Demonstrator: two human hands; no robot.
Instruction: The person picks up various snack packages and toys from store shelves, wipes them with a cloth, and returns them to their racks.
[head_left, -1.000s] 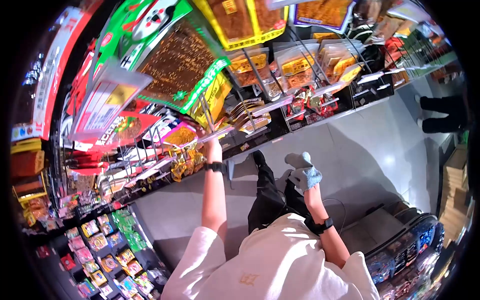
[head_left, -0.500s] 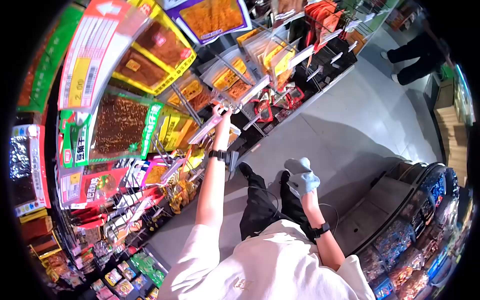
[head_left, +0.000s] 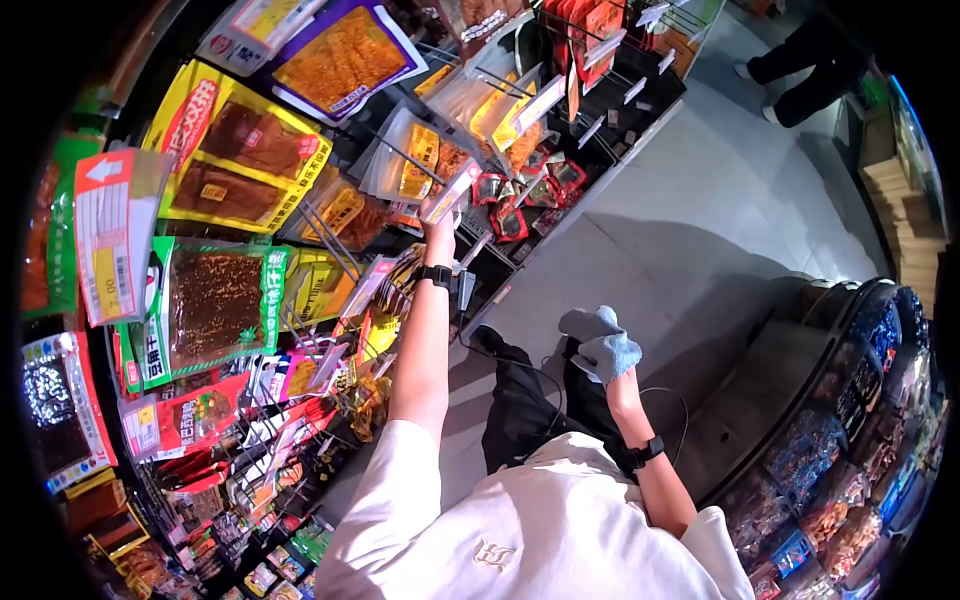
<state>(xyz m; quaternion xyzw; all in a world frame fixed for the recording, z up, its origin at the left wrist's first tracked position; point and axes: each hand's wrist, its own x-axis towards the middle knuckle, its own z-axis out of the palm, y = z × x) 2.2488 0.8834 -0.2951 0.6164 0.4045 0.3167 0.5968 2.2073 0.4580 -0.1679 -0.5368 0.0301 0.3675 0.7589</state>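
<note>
At the hanging snack rack, my left hand (head_left: 438, 220) has its fingers closed at a white price label holder (head_left: 452, 194) on the front end of a hook. The label partly covers the fingertips. Just behind it hang clear packs with yellow labels (head_left: 421, 160). Lower down, over the floor, my right hand (head_left: 619, 384) grips a light blue-grey cloth (head_left: 604, 346), which hides most of the fingers.
Yellow-framed snack packs (head_left: 245, 150) and a green-edged pack (head_left: 215, 305) hang to the left. Small red packs (head_left: 510, 220) lie on the bottom shelf. A bin of wrapped goods (head_left: 800, 460) curves along the right. Another person's legs (head_left: 805, 62) stand at the aisle's far end.
The view has shifted, and the rack's packs appear further left and lower. My left hand has moved from a bare hook end to a label holder. My right hand still holds the cloth.
</note>
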